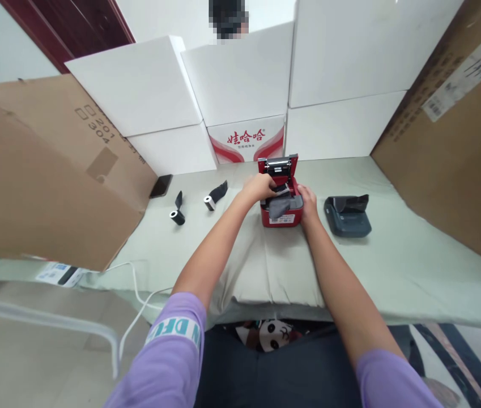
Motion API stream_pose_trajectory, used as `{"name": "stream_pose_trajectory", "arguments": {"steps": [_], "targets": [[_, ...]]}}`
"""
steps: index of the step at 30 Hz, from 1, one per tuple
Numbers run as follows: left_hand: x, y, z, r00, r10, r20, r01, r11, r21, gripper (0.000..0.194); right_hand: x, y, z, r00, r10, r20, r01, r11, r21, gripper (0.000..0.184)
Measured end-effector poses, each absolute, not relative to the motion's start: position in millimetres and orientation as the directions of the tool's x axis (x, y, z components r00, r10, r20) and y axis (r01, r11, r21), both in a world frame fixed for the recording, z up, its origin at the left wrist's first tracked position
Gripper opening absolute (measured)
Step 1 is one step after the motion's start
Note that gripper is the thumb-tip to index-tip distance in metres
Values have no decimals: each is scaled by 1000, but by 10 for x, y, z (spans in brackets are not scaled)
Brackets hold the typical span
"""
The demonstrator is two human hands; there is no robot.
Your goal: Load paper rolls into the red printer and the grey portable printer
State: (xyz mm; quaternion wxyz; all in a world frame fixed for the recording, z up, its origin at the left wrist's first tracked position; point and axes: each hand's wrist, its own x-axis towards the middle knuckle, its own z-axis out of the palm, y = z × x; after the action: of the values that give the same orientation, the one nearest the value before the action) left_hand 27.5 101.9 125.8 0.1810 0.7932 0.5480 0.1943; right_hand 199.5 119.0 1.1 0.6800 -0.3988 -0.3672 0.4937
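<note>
Left hand (260, 187) in printer (283, 219), right hand (309, 205) against its side; can't tell if fingers (271, 183) pinch. Bumped lid (278, 166) could drop onto left hand.

I can pass low over the cloth (274, 255) in front of the red machine (280, 217), between both forearms (218, 241). Its raised lid (277, 165) bars the rear; the right hand (309, 204) blocks its right side.

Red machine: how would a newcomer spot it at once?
At the back of the pale green tabletop, find the white box with red lettering. In front, the left hand reaches into the red machine; its colour and raised lid set it apart from the dark device.
</note>
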Motion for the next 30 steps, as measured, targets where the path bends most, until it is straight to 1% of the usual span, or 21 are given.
{"name": "stream_pose_trajectory", "arguments": {"steps": [3,4,5,7,8,9,11,13,15,16,17,20,21,22,23,25,27,30], "targets": [[268,997,1311,324,941,93,877,-336,345,8,1990,1181,15,245,964,101,-388,193,-901,47],[271,985,1320,311,943,118,887,-333,321,3,1988,1179,17,244,965,96,-394,189,-899,47],[278,977,1319,297,943,148,892,-330,310,3,1987,1178,20,242,966,91,-399,185,-898,47],[299,980,1292,274,944,185,900,-319,298,10,1985,1179,24,238,968,84,-407,178,-896,48],[312,994,1270,265,947,181,905,-309,294,11,1985,1180,26,236,968,83,-409,177,-895,48],[324,1015,1247,264,952,157,908,-300,292,10,1985,1181,27,237,968,85,-408,178,-896,49],[342,1061,1217,286,956,66,911,-293,291,3,1987,1183,28,238,968,86,-403,179,-897,48],[348,1084,1222,317,948,-28,912,-297,283,6,1988,1185,28,241,967,87,-395,179,-901,48],[344,1056,1262,341,938,-56,904,-311,294,11,1989,1188,26,243,966,86,-393,179,-902,47],[341,1025,1287,342,939,-23,892,-317,322,13,1990,1189,24,241,967,87,-395,179,-901,47],[338,990,1310,333,942,46,870,-326,370,16,1990,1190,22,235,968,89,-395,179,-901,46],[341,922,1347,207,898,389,743,-403,534,21,1992,1191,18,214,972,101,-386,179,-905,44],[345,927,1344,156,862,482,701,-441,561,21,1993,1191,19,211,972,105,-382,181,-906,44],[351,947,1336,119,832,541,671,-469,573,21,1994,1191,22,212,971,106,-381,182,-906,44],[357,976,1325,103,818,566,656,-483,579,24,1995,1191,25,216,971,105,-384,183,-905,44],[365,1035,1301,103,829,550,661,-470,585,28,1999,1196,33,227,969,96,-394,182,-901,45],[365,1050,1288,119,847,518,683,-448,576,25,2002,1208,39,234,968,89,-404,180,-897,46],[346,945,1285,167,850,500,702,-459,545,21,2005,1235,36,229,968,102,-413,191,-890,45]]}}
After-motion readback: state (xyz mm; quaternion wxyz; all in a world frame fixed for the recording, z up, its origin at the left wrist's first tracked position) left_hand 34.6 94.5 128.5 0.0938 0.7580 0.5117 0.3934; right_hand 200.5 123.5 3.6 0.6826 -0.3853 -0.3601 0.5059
